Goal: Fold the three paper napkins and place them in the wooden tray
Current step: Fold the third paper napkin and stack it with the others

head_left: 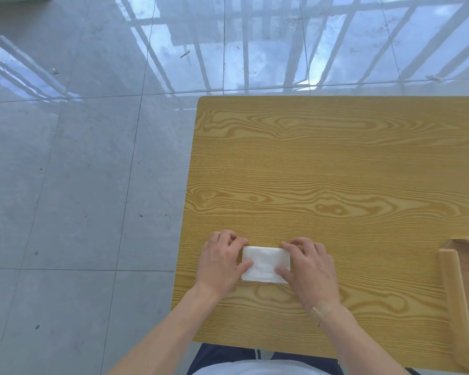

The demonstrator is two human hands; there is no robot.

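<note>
From my seat at the feed I see two bare forearms entering from the bottom of the frame, with no sleeves, watch or rings showing. The left hand [222, 262] and the right hand [307, 269] are both uncovered. A tan adhesive bandage [321, 311] sits across the right wrist, lower centre-right of the frame. At the bottom edge I make out dark navy trousers [222, 357] with a thin pale stripe or drawstring, and below them a strip of white shirt [268, 369].
</note>
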